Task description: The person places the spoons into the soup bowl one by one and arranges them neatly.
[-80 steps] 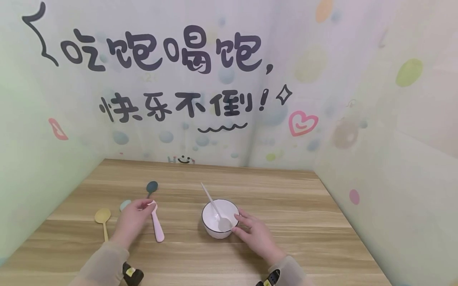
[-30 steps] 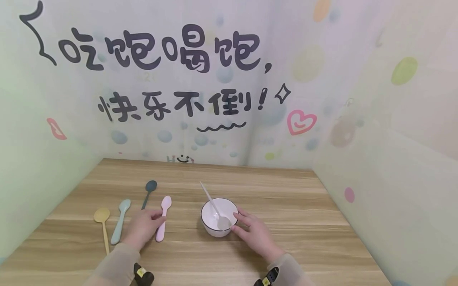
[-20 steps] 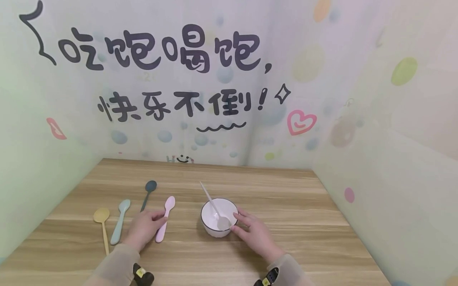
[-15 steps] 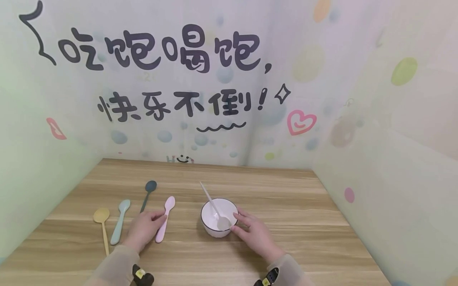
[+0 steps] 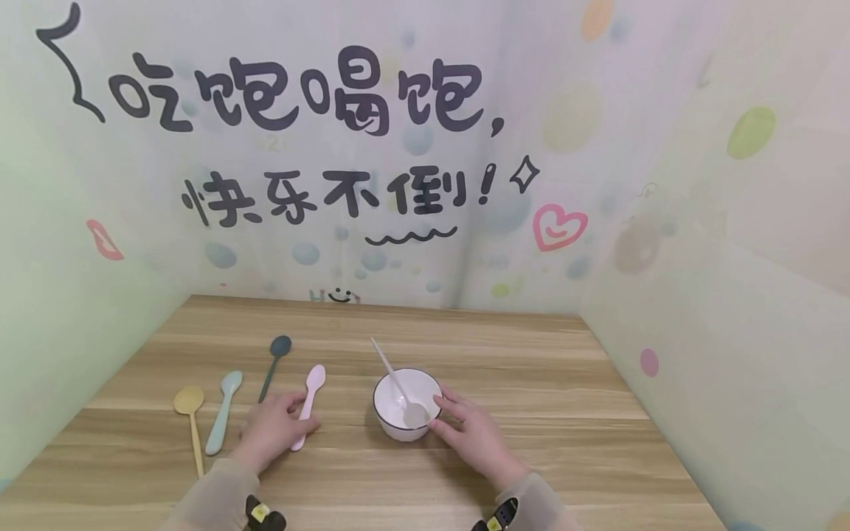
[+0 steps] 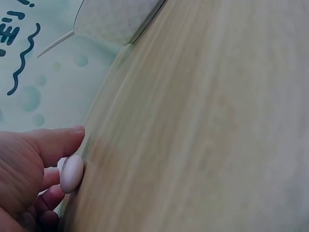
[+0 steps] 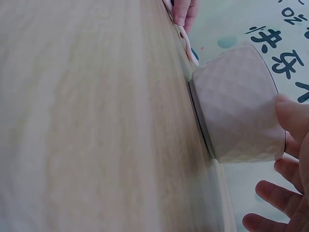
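My left hand [image 5: 272, 428] is around the handle of the pink spoon [image 5: 315, 380], which lies on the table. In the left wrist view, the thumb of my left hand [image 6: 29, 164] stands apart from the spoon's handle end [image 6: 72, 174], with the other fingers loosely bent behind it. My right hand [image 5: 479, 435] holds the rim of a white bowl [image 5: 406, 435] between thumb and index finger; in the right wrist view the other fingers of my right hand [image 7: 289, 179] spread away from the bowl [image 7: 236, 106]. A pale spoon [image 5: 392, 375] leans inside the bowl, its handle above the far rim.
Left of the pink spoon lie a dark teal spoon [image 5: 279, 346], a light blue spoon [image 5: 224, 413] and a yellow spoon [image 5: 191, 402]. My left hand hides the teal handle's near end. Printed walls [image 5: 425, 273] border the wooden table [image 5: 564, 383].
My left hand moved off the light blue spoon area to the pink spoon and turned it to lean right. Since then its thumb and fingers have spread apart. The right hand stays at the bowl.
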`<state>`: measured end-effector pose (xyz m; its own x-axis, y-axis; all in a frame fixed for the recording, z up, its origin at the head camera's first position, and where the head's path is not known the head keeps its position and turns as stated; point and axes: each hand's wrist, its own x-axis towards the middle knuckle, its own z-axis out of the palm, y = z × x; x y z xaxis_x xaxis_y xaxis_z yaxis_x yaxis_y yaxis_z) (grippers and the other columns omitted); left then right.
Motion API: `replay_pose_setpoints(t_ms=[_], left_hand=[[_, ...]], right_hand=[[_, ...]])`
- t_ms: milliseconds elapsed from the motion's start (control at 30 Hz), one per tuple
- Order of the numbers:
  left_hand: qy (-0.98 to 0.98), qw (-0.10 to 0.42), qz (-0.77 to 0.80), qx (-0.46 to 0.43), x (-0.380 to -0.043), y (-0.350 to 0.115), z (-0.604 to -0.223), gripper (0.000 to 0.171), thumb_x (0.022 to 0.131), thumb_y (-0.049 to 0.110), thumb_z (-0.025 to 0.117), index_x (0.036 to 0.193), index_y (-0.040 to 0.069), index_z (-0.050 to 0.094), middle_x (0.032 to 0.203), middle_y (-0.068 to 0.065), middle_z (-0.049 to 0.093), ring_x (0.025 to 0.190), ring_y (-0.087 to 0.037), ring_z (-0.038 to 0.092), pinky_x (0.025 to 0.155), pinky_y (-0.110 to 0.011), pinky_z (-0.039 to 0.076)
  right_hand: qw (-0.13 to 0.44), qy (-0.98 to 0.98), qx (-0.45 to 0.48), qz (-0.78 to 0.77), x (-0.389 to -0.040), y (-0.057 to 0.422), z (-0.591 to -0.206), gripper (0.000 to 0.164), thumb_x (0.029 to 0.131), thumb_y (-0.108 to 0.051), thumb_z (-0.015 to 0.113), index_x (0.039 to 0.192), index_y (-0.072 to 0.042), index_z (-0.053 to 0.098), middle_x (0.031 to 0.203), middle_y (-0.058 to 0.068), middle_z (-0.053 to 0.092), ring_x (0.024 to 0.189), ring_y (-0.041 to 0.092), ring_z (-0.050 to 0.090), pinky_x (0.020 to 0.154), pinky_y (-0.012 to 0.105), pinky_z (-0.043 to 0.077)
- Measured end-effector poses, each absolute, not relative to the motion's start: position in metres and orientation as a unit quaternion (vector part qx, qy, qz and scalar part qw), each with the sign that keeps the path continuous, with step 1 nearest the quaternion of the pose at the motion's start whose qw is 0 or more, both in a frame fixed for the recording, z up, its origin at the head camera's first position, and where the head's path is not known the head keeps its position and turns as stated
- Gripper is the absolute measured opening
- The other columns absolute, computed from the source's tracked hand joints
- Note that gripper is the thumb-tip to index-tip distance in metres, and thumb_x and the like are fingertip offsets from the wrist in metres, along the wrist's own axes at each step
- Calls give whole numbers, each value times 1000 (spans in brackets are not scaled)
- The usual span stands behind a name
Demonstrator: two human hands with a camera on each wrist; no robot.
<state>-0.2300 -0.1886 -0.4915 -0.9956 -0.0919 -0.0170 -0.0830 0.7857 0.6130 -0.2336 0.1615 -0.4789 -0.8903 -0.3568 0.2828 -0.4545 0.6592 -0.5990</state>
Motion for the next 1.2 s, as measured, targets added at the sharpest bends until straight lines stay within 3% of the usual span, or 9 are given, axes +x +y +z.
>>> replay_pose_setpoints(t_ms=[333, 533, 700, 933, 1200], left_hand=[[-945, 21, -327, 21, -227, -190, -496, 46, 82, 32, 73, 124, 15, 66, 120, -13, 58, 113, -37, 48, 81, -54, 33], [-949, 39, -312, -2, -225, -190, -498, 34, 86, 24, 67, 120, 20, 69, 119, -13, 59, 113, -40, 47, 80, -54, 33], [-948, 43, -316, -4, -224, -189, -498, 36, 85, 27, 69, 120, 17, 69, 117, -13, 59, 110, -39, 48, 77, -50, 33], [-943, 56, -327, 4, -225, -190, -502, 46, 80, 35, 74, 119, 10, 67, 116, -13, 61, 110, -39, 51, 82, -55, 33], [-941, 78, -329, 15, -223, -192, -506, 34, 80, 32, 75, 110, 15, 71, 108, -7, 62, 102, -34, 53, 79, -51, 33]], right_hand=[[92, -904, 233, 347, -234, 162, -481, 54, 88, -45, 65, 127, -8, 63, 142, 8, 49, 127, 32, 48, 101, 50, 39], [83, -904, 229, 352, -235, 162, -482, 55, 88, -46, 65, 128, -8, 62, 144, 8, 48, 129, 31, 47, 102, 49, 37], [72, -904, 225, 357, -235, 162, -481, 56, 88, -47, 64, 128, -9, 62, 145, 8, 47, 130, 30, 45, 103, 49, 36], [72, -905, 224, 355, -234, 162, -481, 57, 88, -48, 64, 128, -8, 62, 144, 8, 47, 130, 30, 46, 103, 49, 36], [68, -907, 219, 354, -234, 161, -481, 57, 88, -49, 63, 129, -10, 61, 145, 5, 47, 131, 29, 45, 103, 49, 36]])
